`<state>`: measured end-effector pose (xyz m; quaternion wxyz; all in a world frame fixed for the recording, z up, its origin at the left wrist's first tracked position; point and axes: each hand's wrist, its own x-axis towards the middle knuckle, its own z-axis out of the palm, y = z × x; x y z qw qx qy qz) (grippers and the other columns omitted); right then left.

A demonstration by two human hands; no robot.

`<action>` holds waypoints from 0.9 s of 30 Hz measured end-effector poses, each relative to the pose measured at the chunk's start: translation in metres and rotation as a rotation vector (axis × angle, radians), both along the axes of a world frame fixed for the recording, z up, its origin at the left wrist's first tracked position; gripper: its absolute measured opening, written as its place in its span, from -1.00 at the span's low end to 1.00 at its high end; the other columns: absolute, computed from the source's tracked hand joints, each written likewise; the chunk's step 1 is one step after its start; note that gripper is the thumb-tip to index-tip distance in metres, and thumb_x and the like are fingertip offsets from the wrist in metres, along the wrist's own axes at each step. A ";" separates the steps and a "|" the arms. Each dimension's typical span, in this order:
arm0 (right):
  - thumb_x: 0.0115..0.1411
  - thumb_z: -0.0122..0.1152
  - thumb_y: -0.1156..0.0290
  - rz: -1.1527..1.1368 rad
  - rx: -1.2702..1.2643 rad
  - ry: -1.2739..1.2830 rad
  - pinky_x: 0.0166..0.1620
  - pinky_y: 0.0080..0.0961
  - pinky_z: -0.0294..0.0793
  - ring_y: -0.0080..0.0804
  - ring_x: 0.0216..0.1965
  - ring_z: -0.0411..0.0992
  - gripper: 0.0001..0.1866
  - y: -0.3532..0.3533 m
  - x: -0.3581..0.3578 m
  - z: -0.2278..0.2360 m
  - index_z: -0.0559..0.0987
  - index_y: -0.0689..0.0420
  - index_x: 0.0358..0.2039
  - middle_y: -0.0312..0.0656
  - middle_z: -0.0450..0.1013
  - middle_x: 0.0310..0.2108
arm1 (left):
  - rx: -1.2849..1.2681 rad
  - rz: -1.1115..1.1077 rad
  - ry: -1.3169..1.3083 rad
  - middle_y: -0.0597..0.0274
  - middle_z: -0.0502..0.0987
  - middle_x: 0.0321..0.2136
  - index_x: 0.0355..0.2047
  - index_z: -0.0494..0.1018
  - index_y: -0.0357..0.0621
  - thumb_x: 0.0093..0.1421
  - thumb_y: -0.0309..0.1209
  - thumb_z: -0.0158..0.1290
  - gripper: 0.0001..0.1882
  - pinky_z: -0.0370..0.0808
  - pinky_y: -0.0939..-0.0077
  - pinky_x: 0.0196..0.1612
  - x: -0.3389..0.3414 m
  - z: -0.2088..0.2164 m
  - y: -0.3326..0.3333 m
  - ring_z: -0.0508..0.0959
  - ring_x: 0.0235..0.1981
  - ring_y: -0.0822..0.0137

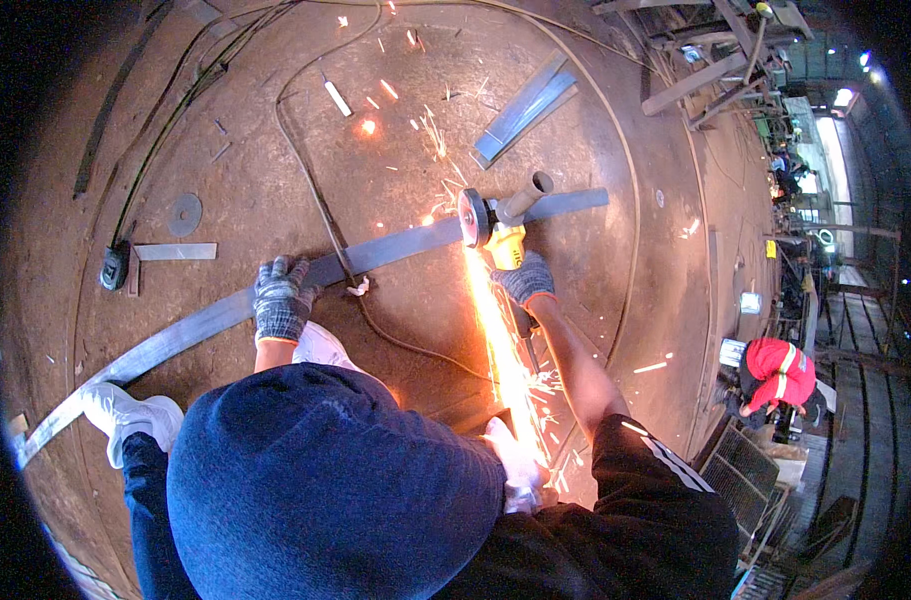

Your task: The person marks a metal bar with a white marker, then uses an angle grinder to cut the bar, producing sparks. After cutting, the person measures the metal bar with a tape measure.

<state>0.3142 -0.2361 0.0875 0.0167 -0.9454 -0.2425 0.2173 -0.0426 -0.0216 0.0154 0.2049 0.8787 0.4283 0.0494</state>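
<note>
My right hand (526,280), in a grey knitted glove, grips the yellow body of an angle grinder (507,246). Its disc (472,217) meets a long flat metal bar (412,243), and a bright stream of sparks (497,345) runs from the contact toward me. The grinder's side handle (527,198) sticks up with no hand on it. Farther left, my gloved left hand (282,300) is closed over the same bar, its fingers across the far edge. A white shoe (135,415) rests on or against the bar's near left end; exact contact is unclear.
Short metal strips (528,108), a loose disc (185,214), a metal square (175,251) and a dark tape measure (115,268) lie on the brown floor. A hose (300,150) crosses the bar. Dark blue cloth (335,480) blocks the lower middle. A co-worker in red (780,372) bends over at right.
</note>
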 end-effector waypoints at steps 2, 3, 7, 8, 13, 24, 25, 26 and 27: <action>-0.29 0.49 -0.02 -0.005 -0.006 -0.037 -0.07 -0.23 0.48 0.01 -0.14 0.49 -0.24 0.000 -0.006 0.003 0.50 0.32 -0.19 0.18 0.48 -0.19 | 0.003 -0.002 -0.002 0.06 0.44 0.00 -0.09 0.54 0.00 -0.11 -0.20 0.27 -0.49 0.34 0.18 0.11 -0.001 0.001 0.001 0.37 0.04 -0.01; -0.29 0.50 -0.02 -0.005 -0.010 -0.040 -0.08 -0.23 0.48 0.01 -0.14 0.49 -0.25 0.001 -0.008 0.006 0.51 0.32 -0.20 0.18 0.48 -0.20 | -0.003 -0.002 -0.006 0.06 0.44 0.00 -0.08 0.54 0.00 -0.11 -0.20 0.27 -0.49 0.34 0.18 0.11 -0.002 0.000 0.001 0.37 0.04 -0.01; -0.29 0.50 0.00 -0.004 -0.003 -0.011 -0.08 -0.24 0.48 0.01 -0.15 0.49 -0.26 -0.005 -0.009 0.011 0.51 0.32 -0.21 0.17 0.49 -0.23 | -0.010 0.004 0.008 0.07 0.43 0.01 -0.05 0.52 0.02 -0.10 -0.19 0.27 -0.47 0.33 0.19 0.12 -0.001 -0.004 0.001 0.35 0.06 -0.03; -0.29 0.50 0.01 -0.017 -0.009 -0.004 -0.08 -0.24 0.48 0.01 -0.15 0.49 -0.26 -0.005 -0.011 0.013 0.51 0.32 -0.21 0.17 0.49 -0.22 | -0.011 0.000 0.029 0.07 0.43 0.02 -0.04 0.52 0.03 -0.09 -0.18 0.26 -0.46 0.33 0.18 0.13 -0.001 -0.001 0.001 0.35 0.07 -0.04; -0.29 0.50 0.03 -0.039 0.012 0.010 -0.09 -0.25 0.48 0.00 -0.15 0.49 -0.28 -0.010 -0.011 0.013 0.51 0.31 -0.21 0.15 0.50 -0.21 | 0.000 -0.010 0.087 0.06 0.41 0.04 0.01 0.49 0.09 -0.05 -0.16 0.23 -0.45 0.30 0.16 0.16 0.002 -0.002 0.000 0.33 0.10 -0.05; -0.26 0.48 0.05 -0.069 0.043 0.038 -0.14 -0.25 0.50 -0.02 -0.22 0.52 -0.34 0.001 -0.018 0.023 0.54 0.28 -0.22 0.12 0.53 -0.27 | 0.055 -0.133 0.255 0.15 0.37 0.10 -0.04 0.51 0.15 0.14 -0.11 0.02 -0.62 0.20 -0.05 0.16 0.008 0.011 -0.010 0.31 0.13 0.04; -0.26 0.47 0.05 -0.097 0.015 0.035 -0.14 -0.25 0.50 -0.02 -0.22 0.52 -0.34 0.001 -0.020 0.029 0.54 0.28 -0.23 0.13 0.53 -0.27 | 0.079 -0.150 0.263 0.14 0.35 0.12 -0.03 0.50 0.13 0.15 -0.09 0.01 -0.60 0.18 -0.07 0.17 0.013 0.012 -0.015 0.29 0.14 0.03; -0.25 0.47 0.05 -0.056 0.032 0.010 -0.14 -0.25 0.50 -0.02 -0.22 0.52 -0.35 0.005 -0.019 0.025 0.55 0.28 -0.23 0.12 0.53 -0.27 | 0.106 -0.145 0.284 0.13 0.33 0.13 -0.02 0.50 0.10 0.15 -0.07 0.01 -0.58 0.16 -0.08 0.18 0.009 0.021 -0.018 0.28 0.16 0.02; -0.25 0.47 0.05 -0.037 0.036 -0.013 -0.14 -0.25 0.51 -0.02 -0.22 0.52 -0.35 -0.005 -0.013 0.011 0.55 0.28 -0.24 0.12 0.53 -0.27 | 0.122 -0.163 0.305 0.12 0.32 0.15 -0.01 0.49 0.08 0.16 -0.04 0.00 -0.55 0.14 -0.09 0.19 0.010 0.020 -0.022 0.26 0.18 0.02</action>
